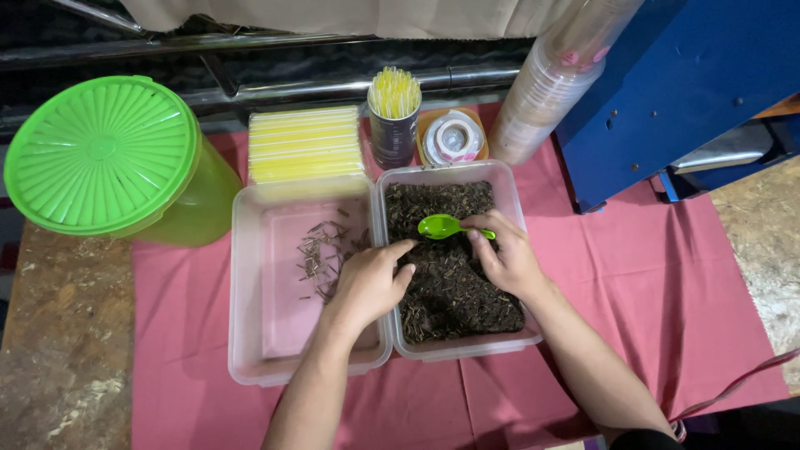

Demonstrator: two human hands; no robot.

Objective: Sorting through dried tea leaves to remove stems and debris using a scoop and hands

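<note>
Here, the green plastic spoon lies over the dark dried leaf matter in the right-hand clear tub, near that tub's far half. Its long axis runs roughly left to right: bowl toward the left, handle toward the right. The right hand pinches the handle end between thumb and fingertips, fingers closed on it. The left hand is the farther of the two from the spoon; it rests across the shared rims of the two tubs, fingers loosely curled and reaching into the dark matter just below the spoon's bowl, gripping nothing that I can make out. The hands are apart, close beside each other.

Spoon: bright green, glossy, bowl appears empty.

Left-hand clear tub: mostly bare, a small scatter of thin stalk pieces. Beyond the tubs: yellow straws in a flat pack, a cup of upright straws, a roll of sealing film, a leaning stack of plastic cups. Large green lidded container at far left. Pink cloth underneath.
</note>
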